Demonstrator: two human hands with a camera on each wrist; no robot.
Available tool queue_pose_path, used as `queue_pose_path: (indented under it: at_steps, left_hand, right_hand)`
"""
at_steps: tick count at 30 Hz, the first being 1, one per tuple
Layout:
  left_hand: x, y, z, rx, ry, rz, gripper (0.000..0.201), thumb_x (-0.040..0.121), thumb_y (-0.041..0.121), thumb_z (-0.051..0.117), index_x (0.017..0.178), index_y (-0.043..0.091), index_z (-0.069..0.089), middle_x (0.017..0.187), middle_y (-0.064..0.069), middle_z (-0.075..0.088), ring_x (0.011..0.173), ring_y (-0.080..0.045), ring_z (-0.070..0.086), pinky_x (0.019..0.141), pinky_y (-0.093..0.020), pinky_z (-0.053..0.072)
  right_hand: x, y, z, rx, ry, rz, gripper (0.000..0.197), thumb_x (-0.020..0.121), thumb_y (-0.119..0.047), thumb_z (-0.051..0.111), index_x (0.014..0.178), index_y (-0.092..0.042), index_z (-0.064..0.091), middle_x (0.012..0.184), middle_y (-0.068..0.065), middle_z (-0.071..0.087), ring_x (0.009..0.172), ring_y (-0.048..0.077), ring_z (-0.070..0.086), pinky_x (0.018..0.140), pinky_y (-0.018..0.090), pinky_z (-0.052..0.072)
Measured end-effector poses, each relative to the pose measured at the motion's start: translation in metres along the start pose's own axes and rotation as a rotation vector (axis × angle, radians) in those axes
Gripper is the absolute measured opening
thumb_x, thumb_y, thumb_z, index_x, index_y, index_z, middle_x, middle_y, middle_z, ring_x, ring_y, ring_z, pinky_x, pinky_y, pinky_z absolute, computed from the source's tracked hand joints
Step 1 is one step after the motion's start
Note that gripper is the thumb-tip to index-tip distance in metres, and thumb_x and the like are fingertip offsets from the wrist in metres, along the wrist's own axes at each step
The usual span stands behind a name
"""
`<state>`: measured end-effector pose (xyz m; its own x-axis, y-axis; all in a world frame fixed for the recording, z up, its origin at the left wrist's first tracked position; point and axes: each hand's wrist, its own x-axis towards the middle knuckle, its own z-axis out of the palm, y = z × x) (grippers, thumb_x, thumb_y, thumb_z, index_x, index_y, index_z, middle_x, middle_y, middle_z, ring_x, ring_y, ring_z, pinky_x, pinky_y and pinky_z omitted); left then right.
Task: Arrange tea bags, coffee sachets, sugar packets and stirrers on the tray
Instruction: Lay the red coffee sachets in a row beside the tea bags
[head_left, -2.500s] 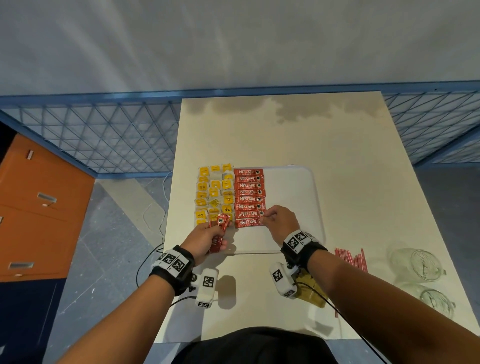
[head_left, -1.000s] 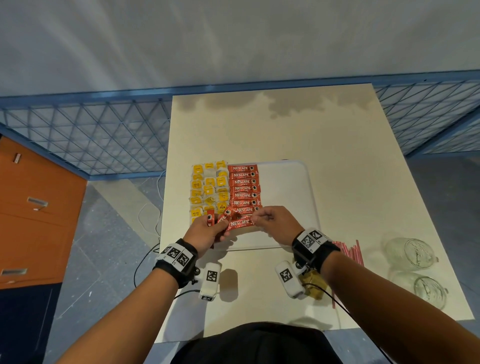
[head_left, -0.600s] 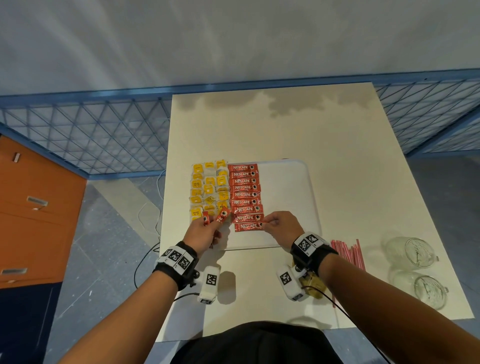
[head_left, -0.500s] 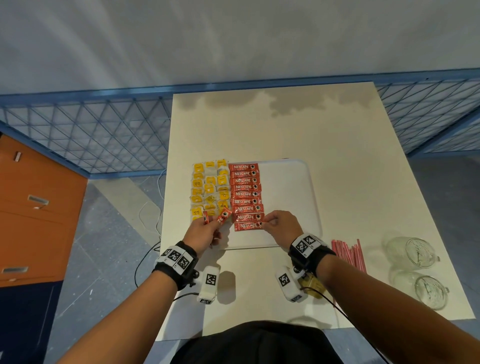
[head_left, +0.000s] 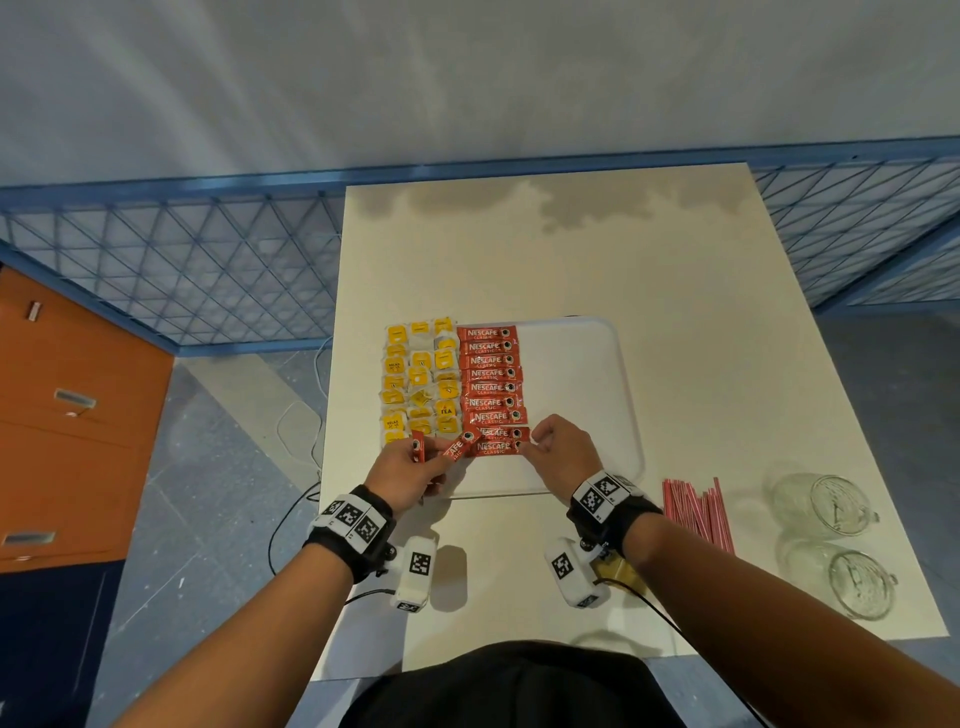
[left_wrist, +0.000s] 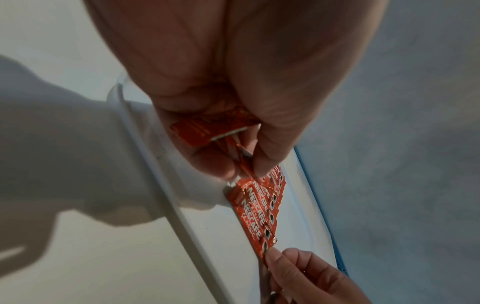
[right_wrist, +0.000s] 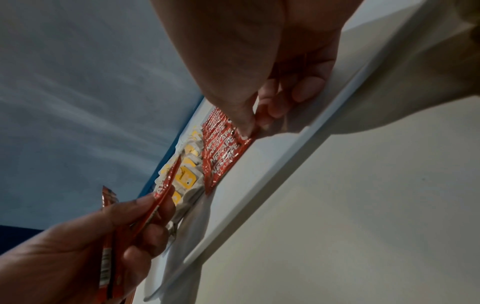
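A white tray (head_left: 571, 364) lies on the table. Yellow tea bags (head_left: 421, 379) fill its left side, and beside them runs a column of red coffee sachets (head_left: 488, 387). My right hand (head_left: 531, 448) pinches the right end of the nearest sachet in that column (head_left: 496, 448), which lies flat on the tray; the same pinch shows in the right wrist view (right_wrist: 246, 125). My left hand (head_left: 441, 458) grips a few loose red sachets (head_left: 460, 447) just above the tray's near left part, fanned out in its fingers (left_wrist: 215, 127). Pink stirrers (head_left: 696, 514) lie on the table right of the tray.
Two clear glass jars (head_left: 821, 506) lie on their sides at the table's right edge. Brown packets (head_left: 618, 571) sit half hidden under my right wrist. The tray's right half (head_left: 582, 405) is bare white. A blue mesh fence and an orange cabinet (head_left: 67, 415) stand to the left.
My right hand took one sachet from the bunch in my left hand and laid it at the near end of the column, where it still holds its end. The left hand barely moved.
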<state>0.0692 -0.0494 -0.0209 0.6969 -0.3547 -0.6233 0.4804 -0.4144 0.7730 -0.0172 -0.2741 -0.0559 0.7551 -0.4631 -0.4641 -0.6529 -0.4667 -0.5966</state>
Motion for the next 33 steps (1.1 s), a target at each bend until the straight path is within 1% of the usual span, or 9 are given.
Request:
queue_pose_path:
  at_steps: [4, 9, 13, 15, 17, 22, 26, 30, 33]
  left_hand:
    - [-0.001, 0.001, 0.0, 0.054, 0.003, 0.016, 0.015, 0.092, 0.006, 0.069, 0.099, 0.016, 0.078, 0.063, -0.007, 0.064, 0.055, -0.016, 0.056, 0.049, -0.024, 0.047]
    - [0.001, -0.002, -0.002, 0.112, -0.013, 0.019, 0.017, 0.092, 0.011, 0.069, 0.099, 0.022, 0.079, 0.063, -0.006, 0.065, 0.057, -0.016, 0.056, 0.053, -0.029, 0.046]
    - [0.0, 0.0, -0.001, 0.111, 0.008, 0.004, 0.013, 0.091, 0.008, 0.07, 0.098, 0.017, 0.076, 0.062, -0.002, 0.066, 0.053, -0.014, 0.057, 0.049, -0.024, 0.046]
    - [-0.001, 0.002, 0.0, 0.12, -0.006, 0.013, 0.011, 0.092, 0.009, 0.07, 0.1, 0.015, 0.075, 0.061, 0.0, 0.066, 0.05, -0.009, 0.056, 0.045, -0.02, 0.044]
    - [-0.002, 0.004, 0.002, 0.116, -0.018, 0.029, 0.011, 0.091, 0.011, 0.072, 0.101, 0.014, 0.075, 0.063, 0.0, 0.067, 0.048, -0.007, 0.056, 0.044, -0.019, 0.043]
    - [-0.001, 0.004, 0.009, 0.064, -0.014, 0.016, 0.016, 0.089, 0.008, 0.074, 0.105, 0.008, 0.075, 0.062, -0.002, 0.067, 0.047, -0.007, 0.055, 0.044, -0.019, 0.044]
    - [-0.001, 0.004, 0.013, 0.035, -0.021, 0.012, 0.015, 0.091, 0.007, 0.072, 0.105, 0.007, 0.075, 0.065, -0.003, 0.067, 0.052, -0.011, 0.056, 0.046, -0.02, 0.045]
    - [0.003, 0.002, 0.012, 0.151, 0.014, 0.006, 0.01, 0.093, 0.009, 0.069, 0.098, 0.014, 0.076, 0.061, 0.004, 0.066, 0.047, -0.003, 0.056, 0.043, -0.017, 0.042]
    - [0.009, -0.002, 0.013, 0.273, 0.025, 0.01, 0.005, 0.089, 0.004, 0.071, 0.091, 0.006, 0.076, 0.068, 0.0, 0.069, 0.055, -0.009, 0.06, 0.054, -0.022, 0.05]
  right_hand:
    - [0.0, 0.003, -0.002, 0.001, -0.004, -0.017, 0.017, 0.091, -0.044, 0.065, 0.095, -0.03, 0.057, 0.077, -0.011, 0.062, 0.074, 0.012, 0.063, 0.076, 0.036, 0.057]
    - [0.002, 0.001, -0.003, 0.025, -0.02, -0.088, 0.012, 0.095, -0.039, 0.062, 0.101, -0.029, 0.064, 0.067, -0.016, 0.052, 0.062, 0.005, 0.052, 0.073, 0.036, 0.057]
    - [0.003, -0.002, -0.001, 0.093, -0.023, -0.109, 0.014, 0.09, -0.046, 0.062, 0.091, -0.032, 0.064, 0.079, -0.015, 0.067, 0.075, 0.007, 0.065, 0.078, 0.036, 0.059]
    - [0.001, -0.006, 0.0, 0.143, -0.101, -0.149, 0.023, 0.089, -0.052, 0.058, 0.085, -0.032, 0.068, 0.085, -0.013, 0.071, 0.081, 0.01, 0.067, 0.08, 0.04, 0.059]
    - [-0.004, -0.011, 0.0, 0.203, -0.22, -0.189, 0.028, 0.089, -0.056, 0.056, 0.081, -0.033, 0.069, 0.08, -0.011, 0.069, 0.074, 0.012, 0.064, 0.077, 0.044, 0.058]
    - [-0.008, -0.013, 0.001, 0.285, -0.336, -0.166, 0.012, 0.089, -0.036, 0.069, 0.097, -0.028, 0.075, 0.092, -0.003, 0.071, 0.08, 0.016, 0.066, 0.071, 0.035, 0.057]
    - [-0.006, -0.008, -0.002, 0.276, -0.31, -0.138, 0.006, 0.091, -0.024, 0.07, 0.095, -0.026, 0.075, 0.089, -0.003, 0.071, 0.078, 0.014, 0.065, 0.073, 0.034, 0.058]
    - [-0.001, 0.0, -0.006, 0.185, -0.241, -0.091, 0.007, 0.093, -0.025, 0.067, 0.092, -0.027, 0.074, 0.089, -0.005, 0.072, 0.082, 0.016, 0.069, 0.08, 0.037, 0.06]
    - [-0.001, 0.006, -0.004, 0.107, -0.19, -0.075, 0.002, 0.09, -0.026, 0.071, 0.092, -0.025, 0.072, 0.085, -0.009, 0.07, 0.084, 0.014, 0.069, 0.082, 0.034, 0.059]
